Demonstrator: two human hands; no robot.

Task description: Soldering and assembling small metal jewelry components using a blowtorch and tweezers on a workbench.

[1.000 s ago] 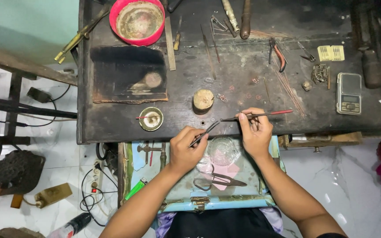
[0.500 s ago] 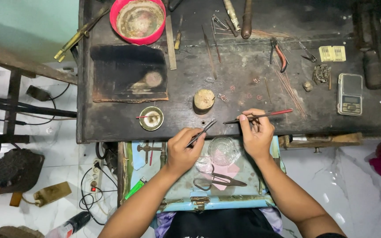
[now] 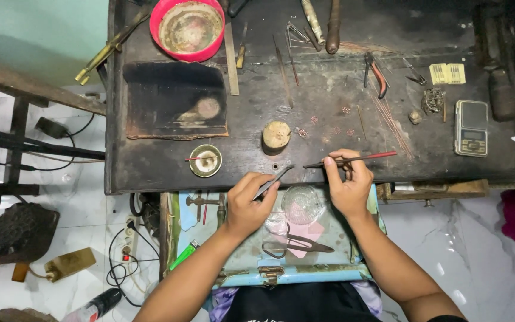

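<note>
Just below the middle of the frame, the left hand [image 3: 248, 206] is closed around one pair of dark tweezers [image 3: 272, 182] whose tips point up and right, while the right hand [image 3: 350, 185] pinches one thin red-handled brush [image 3: 353, 160] that lies nearly level over the near edge of the dark workbench [image 3: 329, 113]. Between and just below the two hands sits one small clear glass dish [image 3: 299, 200] in the open drawer [image 3: 293, 271], with one pair of scissors [image 3: 293, 244] lower down. On the bench, one red bowl [image 3: 189, 27] stands at upper left, one small brass cup [image 3: 205, 160] left of the hands, one cork-coloured block [image 3: 276, 136] above them, and one pocket scale [image 3: 471, 127] at the right.
</note>
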